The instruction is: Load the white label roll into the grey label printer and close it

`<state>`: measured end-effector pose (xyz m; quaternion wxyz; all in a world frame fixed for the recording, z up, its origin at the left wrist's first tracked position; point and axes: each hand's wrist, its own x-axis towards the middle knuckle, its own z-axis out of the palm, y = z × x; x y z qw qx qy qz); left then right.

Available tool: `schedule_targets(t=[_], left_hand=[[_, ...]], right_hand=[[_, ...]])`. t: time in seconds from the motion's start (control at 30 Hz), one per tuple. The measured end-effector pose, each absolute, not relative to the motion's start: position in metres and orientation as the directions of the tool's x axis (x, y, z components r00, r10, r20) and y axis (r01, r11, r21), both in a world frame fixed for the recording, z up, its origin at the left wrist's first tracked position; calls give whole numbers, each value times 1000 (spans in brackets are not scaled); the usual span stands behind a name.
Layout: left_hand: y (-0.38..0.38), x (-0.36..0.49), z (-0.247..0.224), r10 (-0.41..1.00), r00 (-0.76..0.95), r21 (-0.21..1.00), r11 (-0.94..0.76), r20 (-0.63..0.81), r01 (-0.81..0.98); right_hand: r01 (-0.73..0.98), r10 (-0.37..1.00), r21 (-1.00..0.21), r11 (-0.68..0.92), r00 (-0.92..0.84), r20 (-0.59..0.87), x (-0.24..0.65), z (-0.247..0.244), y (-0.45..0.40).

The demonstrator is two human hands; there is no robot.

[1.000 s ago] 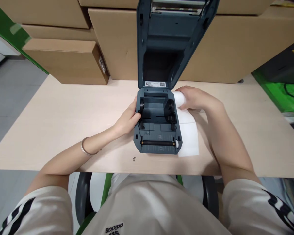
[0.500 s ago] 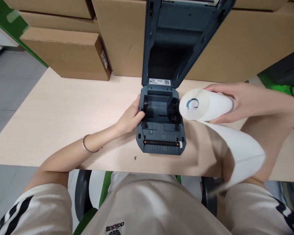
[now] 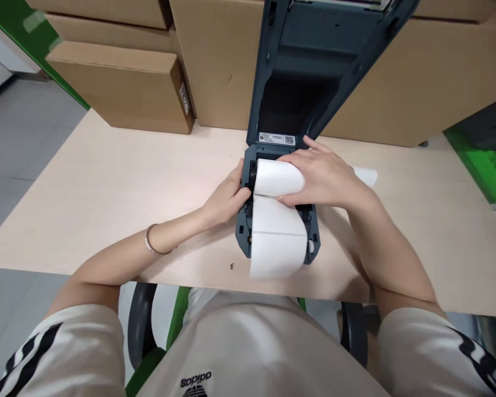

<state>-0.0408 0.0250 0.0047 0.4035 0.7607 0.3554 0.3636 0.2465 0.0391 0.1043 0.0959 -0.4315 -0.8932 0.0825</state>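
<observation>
A dark blue-grey printer (image 3: 242,231) sits on the table with its lid (image 3: 318,41) raised. My left hand (image 3: 227,197) grips the printer's left side, thumb over the edge. Fingers wrapped round a white label roll (image 3: 278,176), my right hand (image 3: 320,175) holds it in the printer's bay. The roll's left end is against the black holder on the left; its right end is hidden by my hand. A loose strip of labels (image 3: 278,242) hangs from the roll over the printer's front, covering most of the black roller.
Large cardboard boxes (image 3: 215,66) stand behind the printer, with a smaller box (image 3: 119,94) at the back left. A white piece (image 3: 366,176) shows behind my right wrist. A small dark mark (image 3: 232,266) lies near the table's front edge.
My right hand has carried the label roll left, from beside the printer into its bay. The loose strip now lies over the printer's front. My left hand keeps its hold.
</observation>
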Motion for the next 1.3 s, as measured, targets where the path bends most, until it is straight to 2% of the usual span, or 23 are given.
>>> schedule_targets(t=[0.17,0.3,0.4,0.5,0.63,0.87,1.0,1.17,1.3], left_hand=[[24,-40,4,842,477,871,-413,254,265],[24,-40,5,839,479,868,-420,260,264],[24,-40,5,822,493,861,-445,284,245],[25,-40,5,813,494,858,-461,308,225],[25,-40,5,813,492,856,-465,311,227],[26,-40,6,823,485,874,-438,295,212],[26,-38,-1,822,466,900,-421,326,113],[22,-36,-15,869,424,954,-298,255,37],[15,-24,-14,903,355,971,-218,240,-103]], right_hand=[[762,780,-185,621,-624,50,238,90,41],[752,768,-154,641,-627,130,232,103,17],[729,747,-164,664,-650,136,229,116,-20],[638,667,-207,742,-735,124,230,119,-61],[572,584,-163,804,-811,29,232,116,-98],[565,556,-138,813,-825,-100,229,124,-102],[562,552,-200,803,-827,-108,230,126,-100],[566,556,-279,776,-822,-122,233,125,-102],[570,589,-411,711,-803,-94,236,124,-98]])
